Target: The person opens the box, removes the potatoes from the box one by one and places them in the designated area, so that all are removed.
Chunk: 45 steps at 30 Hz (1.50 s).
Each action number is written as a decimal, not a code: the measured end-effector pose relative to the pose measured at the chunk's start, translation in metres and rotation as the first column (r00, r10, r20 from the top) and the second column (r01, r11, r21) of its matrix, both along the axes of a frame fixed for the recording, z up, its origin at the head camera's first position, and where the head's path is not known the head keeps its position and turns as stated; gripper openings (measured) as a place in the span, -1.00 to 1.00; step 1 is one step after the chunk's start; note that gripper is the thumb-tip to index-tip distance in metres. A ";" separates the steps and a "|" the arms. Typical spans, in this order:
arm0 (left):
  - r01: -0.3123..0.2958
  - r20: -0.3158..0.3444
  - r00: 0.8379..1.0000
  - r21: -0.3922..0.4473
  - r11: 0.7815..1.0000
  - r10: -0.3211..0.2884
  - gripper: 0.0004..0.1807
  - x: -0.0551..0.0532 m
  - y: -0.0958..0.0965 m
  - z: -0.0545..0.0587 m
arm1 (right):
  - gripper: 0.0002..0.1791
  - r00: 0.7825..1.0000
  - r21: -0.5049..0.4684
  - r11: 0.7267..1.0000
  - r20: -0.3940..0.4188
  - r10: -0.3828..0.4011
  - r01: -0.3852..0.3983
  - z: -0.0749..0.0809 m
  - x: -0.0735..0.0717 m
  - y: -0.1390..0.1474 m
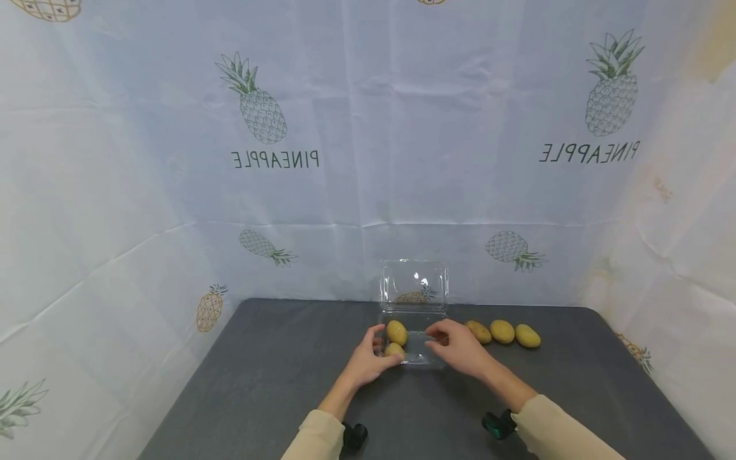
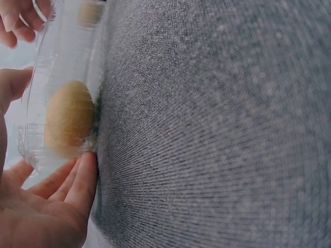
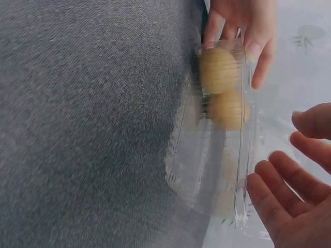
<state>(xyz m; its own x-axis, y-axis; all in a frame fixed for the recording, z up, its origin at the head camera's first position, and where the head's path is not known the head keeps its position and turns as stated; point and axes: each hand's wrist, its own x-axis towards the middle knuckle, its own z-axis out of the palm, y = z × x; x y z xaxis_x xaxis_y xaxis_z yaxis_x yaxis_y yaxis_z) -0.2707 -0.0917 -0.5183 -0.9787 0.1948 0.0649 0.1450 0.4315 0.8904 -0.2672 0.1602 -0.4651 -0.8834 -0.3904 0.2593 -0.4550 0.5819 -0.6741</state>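
Note:
A clear plastic clamshell box [image 1: 422,358] stands on the dark table with its lid [image 1: 415,281] raised at the back. Two yellow potatoes lie in its left half, one potato [image 1: 397,332] behind the other potato [image 1: 394,350]. My left hand [image 1: 368,359] holds the box's left end, with fingers along the outer wall and thumb by the front rim. At the right side, my right hand [image 1: 460,348] hovers by the rim with loosely bent fingers and holds nothing. In the right wrist view its fingertips [image 3: 253,181] are right at the box's edge.
Three more potatoes sit in a row on the table right of the box: one potato [image 1: 478,332] partly behind my right hand, a middle potato [image 1: 502,331] and an outer potato [image 1: 527,336]. A pineapple-print curtain [image 1: 368,160] hangs behind the grey-black table [image 1: 276,370].

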 end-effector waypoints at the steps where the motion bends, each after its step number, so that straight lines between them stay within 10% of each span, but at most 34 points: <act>1: 0.001 -0.001 1.000 0.002 1.000 -0.001 -0.08 0.000 0.000 0.000 | -0.77 1.000 0.000 1.000 -0.002 0.001 -0.001 0.000 -0.001 -0.001; 45: 0.012 0.019 1.000 0.032 0.999 -0.012 -0.08 -0.004 -0.003 -0.007 | -0.62 0.944 0.057 0.970 0.252 0.215 -0.236 -0.023 -0.043 -0.053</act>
